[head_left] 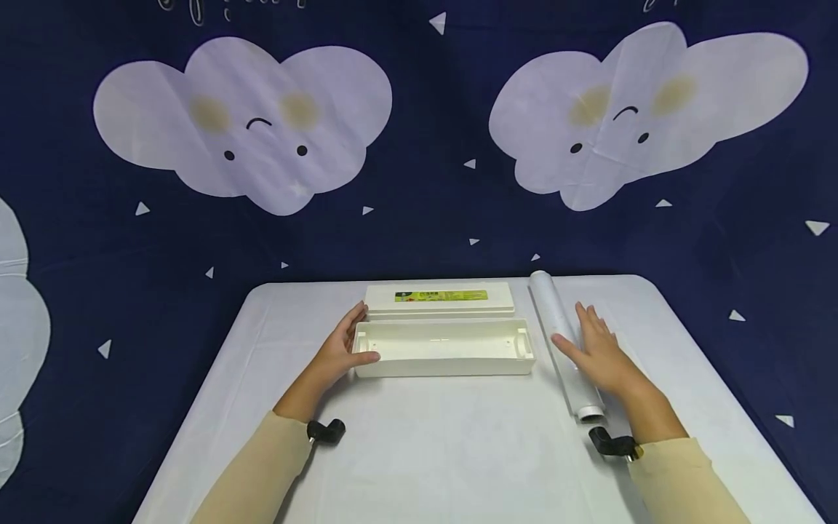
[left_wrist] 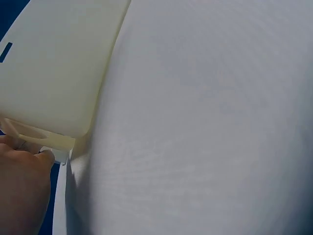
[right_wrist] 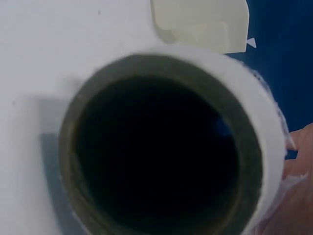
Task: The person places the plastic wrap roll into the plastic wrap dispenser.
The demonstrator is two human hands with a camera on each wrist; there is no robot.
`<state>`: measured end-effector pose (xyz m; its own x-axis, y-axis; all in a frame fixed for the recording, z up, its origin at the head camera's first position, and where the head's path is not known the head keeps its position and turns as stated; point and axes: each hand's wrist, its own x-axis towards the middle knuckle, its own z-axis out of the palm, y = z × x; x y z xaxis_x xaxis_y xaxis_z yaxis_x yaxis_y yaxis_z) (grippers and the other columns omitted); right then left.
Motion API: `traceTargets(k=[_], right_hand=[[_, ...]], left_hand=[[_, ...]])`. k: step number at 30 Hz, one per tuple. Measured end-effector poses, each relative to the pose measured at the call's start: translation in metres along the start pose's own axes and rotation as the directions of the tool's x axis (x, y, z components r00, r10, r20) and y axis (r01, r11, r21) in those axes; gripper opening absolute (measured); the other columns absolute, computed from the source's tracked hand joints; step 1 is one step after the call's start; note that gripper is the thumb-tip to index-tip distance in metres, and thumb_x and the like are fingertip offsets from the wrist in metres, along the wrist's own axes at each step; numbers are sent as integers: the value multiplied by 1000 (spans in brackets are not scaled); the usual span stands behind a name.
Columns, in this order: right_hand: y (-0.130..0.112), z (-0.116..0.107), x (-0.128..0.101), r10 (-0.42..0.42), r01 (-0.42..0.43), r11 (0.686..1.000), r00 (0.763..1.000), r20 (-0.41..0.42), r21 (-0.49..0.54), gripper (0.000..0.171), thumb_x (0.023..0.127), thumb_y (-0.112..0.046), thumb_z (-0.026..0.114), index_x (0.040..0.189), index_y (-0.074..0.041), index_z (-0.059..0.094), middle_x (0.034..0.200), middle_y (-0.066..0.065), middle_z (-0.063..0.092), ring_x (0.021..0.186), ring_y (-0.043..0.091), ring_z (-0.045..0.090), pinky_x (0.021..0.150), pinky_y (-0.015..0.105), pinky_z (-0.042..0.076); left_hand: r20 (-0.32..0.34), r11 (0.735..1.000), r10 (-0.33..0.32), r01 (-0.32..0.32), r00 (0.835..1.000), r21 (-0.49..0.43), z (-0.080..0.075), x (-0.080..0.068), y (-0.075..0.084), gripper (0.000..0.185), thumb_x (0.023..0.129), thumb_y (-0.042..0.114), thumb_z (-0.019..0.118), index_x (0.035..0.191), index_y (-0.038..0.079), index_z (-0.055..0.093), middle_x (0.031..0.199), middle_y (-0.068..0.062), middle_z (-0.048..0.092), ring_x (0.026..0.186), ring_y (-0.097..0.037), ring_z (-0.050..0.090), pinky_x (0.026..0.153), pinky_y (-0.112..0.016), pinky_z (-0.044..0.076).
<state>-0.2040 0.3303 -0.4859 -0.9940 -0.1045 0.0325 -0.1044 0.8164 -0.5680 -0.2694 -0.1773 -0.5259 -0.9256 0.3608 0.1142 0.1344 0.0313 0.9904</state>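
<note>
Two hands are working on a white worktop [head_left: 432, 451] w/ a dark blue cloud-print backdrop [head_left: 425, 204] hanging behind it.

Left side: the left hand [head_left: 343, 349] is resting against the left end of a long cream tray [head_left: 445, 348], open side up, lying crosswise near the worktop centre. Fingers are lying straight along the far-left corner; thumb is stretching along the near-left edge. Hand is spread, not pinching. In the left wrist view the tray's outer wall [left_wrist: 54, 73] is filling the upper left, w/ a fingertip [left_wrist: 46, 155] touching its end.

Centre: a flat cream lid [head_left: 439, 298] w/ a yellow-green label strip [head_left: 441, 295] is lying just behind the tray, parallel to it, the two touching or nearly so.

Right side: a white film roll [head_left: 563, 342] is lying approx. front-to-back just right of the tray, its near open end facing the person. The right hand [head_left: 599, 353] is resting flat on the roll's right flank, fingers straight and slightly apart, not curled round it. In the right wrist view the roll's hollow dark core [right_wrist: 156, 156] is filling the frame; a corner of the tray [right_wrist: 200, 22] is showing beyond it.
</note>
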Motion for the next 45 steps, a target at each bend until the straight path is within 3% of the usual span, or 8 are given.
traceTargets(k=[6,15,25,34,41,45], right_hand=[[-1,2,-3,12,-12,1000,1000,-2,15,98,108,-58,48,166,3,-3,166,38,-6,152,56,-5,117,76,1],[-1,5,-5,18,-18,998,1000,1,55,96,108,-57,47,166,1,-3,167,36,-6,152,57,-1,117,76,5],[8,15,-9,17,-14,993,1000,-25,118,92,110,-53,47,166,3,0,168,36,2,152,57,5,120,71,9],[13,22,-14,85,-79,981,996,-26,179,88,110,-56,40,168,-3,0,166,38,10,147,62,15,115,77,16],[14,28,-19,126,-116,955,992,-19,273,88,110,-58,38,169,-5,-1,170,30,10,151,57,15,117,74,17],[14,30,-19,155,-143,950,988,-21,279,93,108,-60,44,169,-8,-1,170,28,9,152,54,14,118,72,16]], left_hand=[[-5,999,-15,15,1000,-37,0,-2,-3,121,74,-10,88,169,8,15,173,-13,19,157,-35,18,122,-38,28],[-20,999,-35,34,999,-32,-1,-5,-9,130,68,-8,95,169,10,16,173,-11,19,158,-28,17,122,-34,26],[-25,997,-36,34,999,-72,0,-8,-12,131,67,-14,92,170,11,15,173,-11,19,157,-29,19,122,-34,28],[-8,994,-22,21,1000,-108,0,-9,-16,130,68,-17,90,169,7,13,173,-13,19,157,-31,19,120,-34,31],[-2,997,-30,30,1000,-69,-1,-7,-17,129,68,-14,92,169,6,14,172,-11,20,155,-32,23,119,-34,33],[-2,997,-39,39,999,-62,0,-6,-16,128,69,-13,93,169,7,15,172,-10,20,155,-31,23,120,-36,32]])
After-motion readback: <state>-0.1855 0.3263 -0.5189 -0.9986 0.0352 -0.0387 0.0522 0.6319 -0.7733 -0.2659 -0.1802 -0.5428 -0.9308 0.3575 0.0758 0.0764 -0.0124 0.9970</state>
